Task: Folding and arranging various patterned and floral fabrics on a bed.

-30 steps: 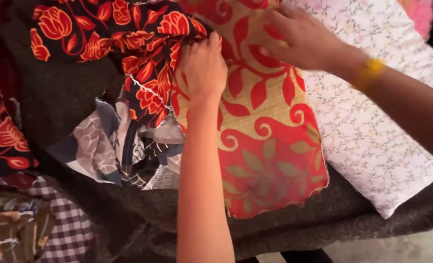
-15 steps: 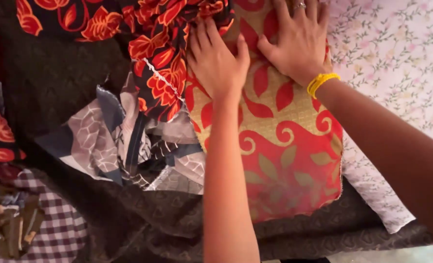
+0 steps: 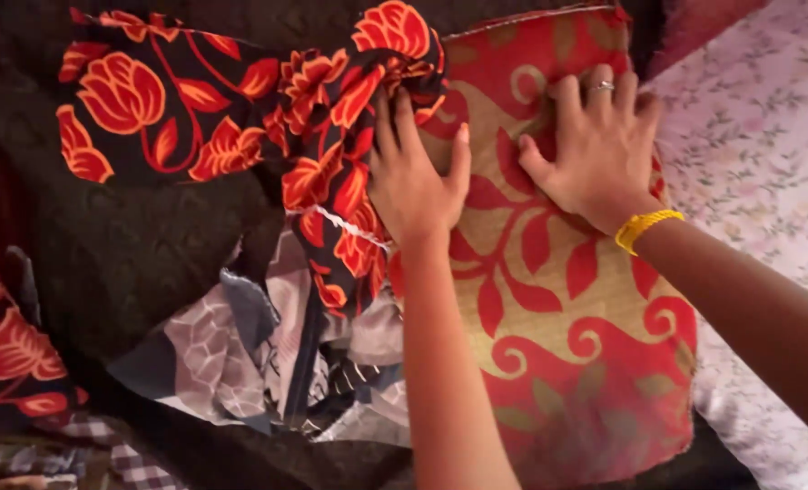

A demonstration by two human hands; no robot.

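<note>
A red and tan cloth with a leaf pattern (image 3: 567, 308) lies spread flat in the middle. My left hand (image 3: 415, 172) rests palm down on its left edge, fingers apart, partly over a black cloth with orange flowers (image 3: 241, 118). My right hand (image 3: 595, 150), with a ring and a yellow wristband, presses flat on the upper part of the red and tan cloth. Neither hand grips anything.
A crumpled grey and navy patterned cloth (image 3: 259, 363) lies below the black one. A white floral sheet (image 3: 767, 181) covers the right side. Everything rests on a dark brown textured blanket (image 3: 132, 245). More flowered and checked cloth (image 3: 23, 381) sits at the lower left.
Both hands have slid up the red and tan cloth toward its top edge and now lie close together. The view has closed in on the cloth.
</note>
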